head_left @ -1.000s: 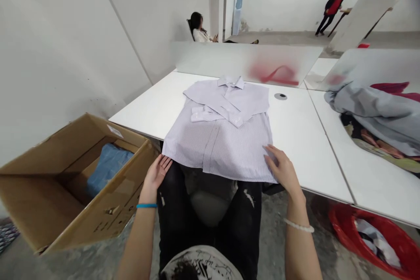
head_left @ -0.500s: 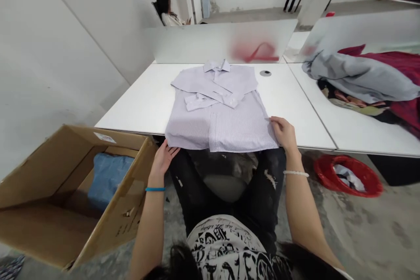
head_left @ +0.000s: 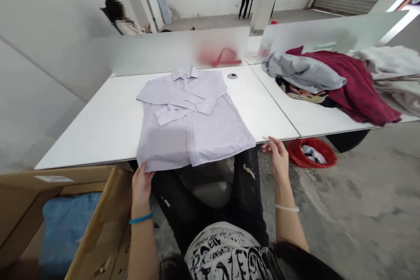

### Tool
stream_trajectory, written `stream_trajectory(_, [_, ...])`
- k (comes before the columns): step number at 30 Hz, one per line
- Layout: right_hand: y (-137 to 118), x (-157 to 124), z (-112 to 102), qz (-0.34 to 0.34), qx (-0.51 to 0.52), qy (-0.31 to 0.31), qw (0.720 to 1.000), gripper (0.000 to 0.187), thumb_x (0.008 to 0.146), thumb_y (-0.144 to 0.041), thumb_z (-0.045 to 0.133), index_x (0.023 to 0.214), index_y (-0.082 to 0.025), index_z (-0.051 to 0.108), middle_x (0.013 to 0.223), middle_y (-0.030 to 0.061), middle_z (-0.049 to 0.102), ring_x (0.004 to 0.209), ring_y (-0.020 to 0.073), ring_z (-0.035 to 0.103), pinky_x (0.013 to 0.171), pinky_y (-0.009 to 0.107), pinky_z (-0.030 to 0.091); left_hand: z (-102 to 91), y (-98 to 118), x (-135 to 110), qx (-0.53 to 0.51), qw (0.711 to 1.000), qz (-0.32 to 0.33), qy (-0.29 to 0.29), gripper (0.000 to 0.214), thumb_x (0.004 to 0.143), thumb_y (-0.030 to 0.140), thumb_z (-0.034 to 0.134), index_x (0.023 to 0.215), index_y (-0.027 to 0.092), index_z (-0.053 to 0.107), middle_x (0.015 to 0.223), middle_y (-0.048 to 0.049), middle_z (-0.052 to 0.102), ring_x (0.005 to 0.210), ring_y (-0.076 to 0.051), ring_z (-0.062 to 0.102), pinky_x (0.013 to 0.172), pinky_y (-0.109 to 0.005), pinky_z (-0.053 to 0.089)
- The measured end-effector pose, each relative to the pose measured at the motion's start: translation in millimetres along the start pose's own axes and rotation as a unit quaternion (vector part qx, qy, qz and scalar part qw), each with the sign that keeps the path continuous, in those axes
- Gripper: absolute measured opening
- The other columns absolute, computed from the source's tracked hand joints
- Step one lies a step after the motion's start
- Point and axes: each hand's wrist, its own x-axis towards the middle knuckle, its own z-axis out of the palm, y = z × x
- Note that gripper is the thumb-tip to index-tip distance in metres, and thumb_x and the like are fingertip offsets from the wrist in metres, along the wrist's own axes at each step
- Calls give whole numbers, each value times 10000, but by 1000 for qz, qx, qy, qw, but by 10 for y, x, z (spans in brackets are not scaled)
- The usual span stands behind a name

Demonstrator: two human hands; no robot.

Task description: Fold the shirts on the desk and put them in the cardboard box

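A pale striped long-sleeved shirt [head_left: 164, 140] lies flat on the white table [head_left: 98, 118], collar at the far side and both sleeves folded across its front. Its hem hangs slightly over the near edge. My left hand [head_left: 142, 186] pinches the hem at its left corner, some fingers hidden beneath the cloth. My right hand [head_left: 278, 159] is off the shirt, to the right of the hem's other corner by the table edge. Its fingers are loosely apart and hold nothing.
A cardboard box [head_left: 108, 210] with a folded blue garment [head_left: 70, 227] stands at the left. Heaped clothes [head_left: 348, 81] lie on the right table. Below is a red-lined bin [head_left: 295, 153]. A frosted divider [head_left: 164, 50] borders the back; two people are beyond it.
My right hand has let go of the shirt's right hem corner and moved away to the right. My left hand stays at the left corner. The view has turned rightward.
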Motion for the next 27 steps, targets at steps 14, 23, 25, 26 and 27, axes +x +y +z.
stream_trajectory(14, [-111, -82, 234, 55, -179, -296, 937, 617, 845, -479, 530, 1379, -176, 464, 612, 1, 614, 555, 162, 557, 562, 291, 473, -24, 166, 3, 79, 995, 32, -45, 199, 689, 226, 686, 873, 151, 677, 949, -75, 698, 810, -160, 642, 638, -223, 531])
stream_trajectory(23, [-107, 24, 203, 20, -242, -284, 928, 569, 847, -461, 531, 1347, -189, 513, 655, 40, 653, 638, 211, 634, 685, 362, 527, -2, 147, -88, 98, 989, 36, -107, 291, 687, 285, 687, 952, 167, 660, 983, -88, 694, 914, -213, 650, 811, -364, 549])
stream_trajectory(25, [-81, 27, 174, 11, -244, -251, 937, 564, 851, -468, 524, 1345, -196, 512, 660, 37, 650, 630, 210, 637, 689, 370, 529, 7, 158, -98, 99, 988, 34, -114, 276, 694, 273, 678, 949, 171, 658, 980, -88, 695, 914, -213, 653, 814, -370, 551])
stream_trajectory(26, [-64, 22, 152, 15, -249, -230, 940, 589, 851, -472, 526, 1373, -204, 478, 678, 37, 655, 625, 210, 639, 692, 377, 530, 5, 161, -101, 99, 988, 32, -114, 256, 697, 267, 673, 933, 171, 659, 973, -87, 695, 900, -207, 654, 810, -367, 553])
stream_trajectory(27, [-45, 12, 128, 24, -254, -213, 943, 631, 846, -475, 534, 1409, -210, 428, 708, 38, 665, 624, 210, 644, 697, 383, 531, 0, 162, -101, 100, 988, 30, -112, 232, 699, 260, 667, 913, 169, 658, 963, -84, 695, 878, -198, 655, 803, -362, 556])
